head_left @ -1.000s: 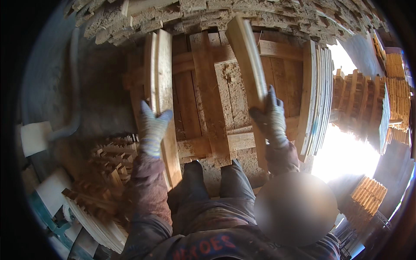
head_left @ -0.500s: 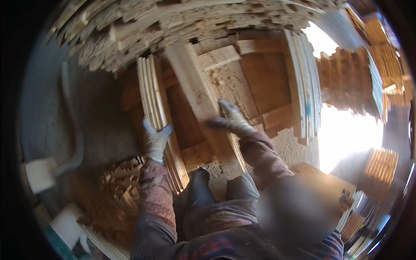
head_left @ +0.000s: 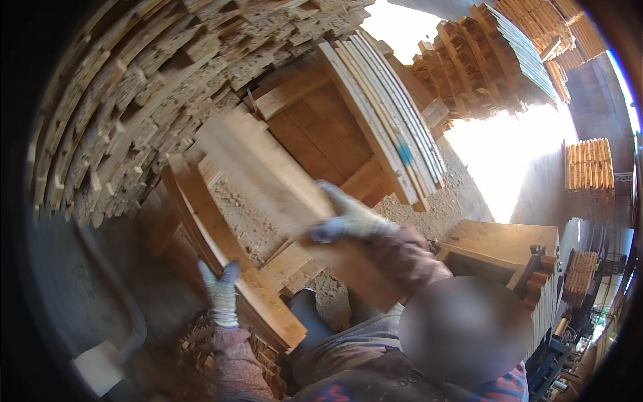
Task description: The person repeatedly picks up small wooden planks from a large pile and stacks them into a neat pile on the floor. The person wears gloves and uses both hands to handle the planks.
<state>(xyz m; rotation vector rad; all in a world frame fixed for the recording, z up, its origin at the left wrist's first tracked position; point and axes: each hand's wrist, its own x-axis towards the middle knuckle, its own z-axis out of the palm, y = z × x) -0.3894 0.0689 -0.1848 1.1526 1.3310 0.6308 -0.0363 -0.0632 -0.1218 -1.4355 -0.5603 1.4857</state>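
My gloved right hand [head_left: 348, 216] is closed across a wide wooden plank [head_left: 261, 161], its thumb and fingers apart over the wood. The plank slants from the upper left down toward my legs and is blurred by motion. My gloved left hand [head_left: 220, 293], fingers apart, rests against the outer side of several long boards [head_left: 238, 285] standing on edge. Between the two hands lie a sawdust-covered surface [head_left: 244, 214] and a short wood piece [head_left: 284, 264].
A large stack of rough planks [head_left: 147, 114] fills the far left. Beyond a brown panel [head_left: 321, 127], several boards on edge [head_left: 382, 114] stand at the right. A wooden box [head_left: 499, 244] is near my right side. A grey hose [head_left: 114, 268] runs at the left.
The view has turned, so the boards and stacks appear tilted and shifted. My right hand has closed on the plank, which has swung its near end rightward. My left hand stays beside the edge-standing boards.
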